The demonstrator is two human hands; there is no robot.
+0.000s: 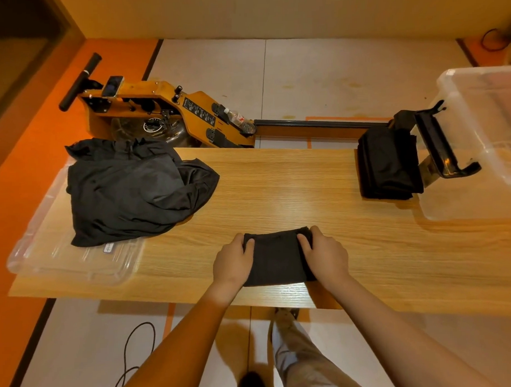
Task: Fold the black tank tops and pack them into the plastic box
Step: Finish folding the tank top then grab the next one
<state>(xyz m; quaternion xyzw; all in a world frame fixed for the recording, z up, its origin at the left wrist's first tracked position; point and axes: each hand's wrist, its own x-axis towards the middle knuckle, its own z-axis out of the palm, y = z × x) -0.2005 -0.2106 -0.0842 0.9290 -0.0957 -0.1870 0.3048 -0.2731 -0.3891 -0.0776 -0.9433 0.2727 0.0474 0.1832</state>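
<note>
Tank top (277,259) nearest the table edge: why are both hands on it?

It lies folded into a small dark rectangle on the near part of the wooden table (277,186). The left hand (233,262) and right hand (326,256) each clamp one side, fingers curled over the far corners. I judge that this keeps the layers from springing apart, ready for a last fold or a lift.

And the heap further off on the left?

That is the pile of unfolded tops (132,191), loose and rumpled, resting partly on a clear lid (77,272) laid flat on the table. It is probably the supply, set on the left hand's side for easy reach.

What about the right side?

A folded stack (388,165) sits toward the far right, near the plastic box (483,127) at that end of the table. The finished pieces likely wait there so they can go in together. I cannot tell whether anything lies in the box yet.

Beyond the table?

A rowing machine (164,109) stands on the floor with a bottle (240,120) lying on it. Neither has a part in the job.
</note>
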